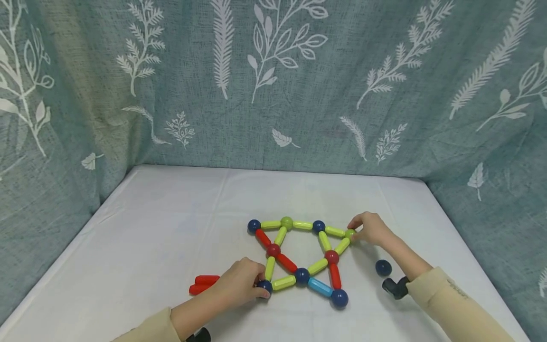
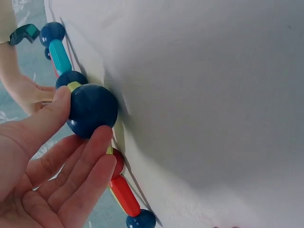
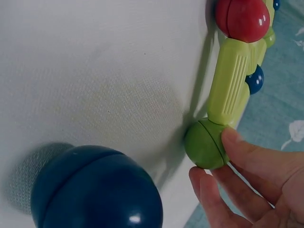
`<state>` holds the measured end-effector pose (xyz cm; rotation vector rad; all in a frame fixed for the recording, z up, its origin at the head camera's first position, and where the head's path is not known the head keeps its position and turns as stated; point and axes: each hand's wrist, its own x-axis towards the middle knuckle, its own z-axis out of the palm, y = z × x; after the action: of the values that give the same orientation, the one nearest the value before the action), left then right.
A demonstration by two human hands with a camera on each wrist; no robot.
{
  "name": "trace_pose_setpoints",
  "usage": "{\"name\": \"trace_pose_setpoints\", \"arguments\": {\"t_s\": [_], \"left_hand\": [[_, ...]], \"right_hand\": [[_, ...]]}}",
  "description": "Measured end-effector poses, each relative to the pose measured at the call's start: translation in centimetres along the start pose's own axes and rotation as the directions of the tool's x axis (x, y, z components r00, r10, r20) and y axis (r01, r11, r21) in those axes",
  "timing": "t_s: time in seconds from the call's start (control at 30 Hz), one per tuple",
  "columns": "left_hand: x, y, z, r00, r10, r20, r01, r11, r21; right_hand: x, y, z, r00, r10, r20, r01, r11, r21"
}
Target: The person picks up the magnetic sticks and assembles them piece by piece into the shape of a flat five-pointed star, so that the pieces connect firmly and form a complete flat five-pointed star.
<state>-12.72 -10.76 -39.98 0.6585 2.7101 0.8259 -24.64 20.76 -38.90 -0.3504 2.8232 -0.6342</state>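
Observation:
A flat frame of coloured rods and balls lies on the white table. My left hand (image 1: pixel 241 285) pinches a dark blue ball (image 2: pixel 94 111) at the frame's near left corner between thumb and fingers. At the far right corner, my right hand (image 1: pixel 371 229) holds a green ball (image 3: pixel 206 144) with thumb and fingertips. Two yellow-green rods meet at that green ball. Red balls (image 1: pixel 331 257) join rods inside the frame, and a light blue rod (image 1: pixel 320 287) runs to a blue ball (image 1: pixel 339 299) at the near right.
Two loose red rods (image 1: pixel 207 280) lie beside my left forearm, partly hidden by it. A loose dark blue ball (image 1: pixel 383 268) rests on the table close to my right wrist. Behind the white table (image 1: pixel 171 204) hangs a green curtain (image 1: pixel 192 71) with white leaf prints.

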Motion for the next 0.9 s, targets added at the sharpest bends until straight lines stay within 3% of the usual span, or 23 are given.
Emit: {"name": "trace_pose_setpoints", "arguments": {"t_s": [0.2, 0.3, 0.67, 0.9], "left_hand": [[-0.5, 0.0, -0.4, 1.000, 0.015, 0.008, -0.015, 1.000, 0.017], [-1.1, -0.6, -1.2, 1.000, -0.001, 0.029, 0.001, 1.000, 0.005], [-4.3, -7.2, -4.3, 0.995, -0.088, -0.042, 0.087, 0.995, -0.040], [-5.5, -9.1, -4.7, 0.995, -0.090, -0.046, 0.089, 0.995, -0.038]], "right_hand": [[0.1, 0.4, 0.0, 1.000, 0.000, -0.002, 0.000, 1.000, 0.021], [0.1, 0.5, 0.0, 1.000, -0.008, -0.007, 0.008, 0.999, 0.033], [-0.1, 0.3, 0.1, 1.000, -0.001, -0.011, 0.001, 0.999, 0.045], [-0.1, 0.5, 0.2, 1.000, -0.004, -0.023, 0.005, 0.999, 0.044]]}}
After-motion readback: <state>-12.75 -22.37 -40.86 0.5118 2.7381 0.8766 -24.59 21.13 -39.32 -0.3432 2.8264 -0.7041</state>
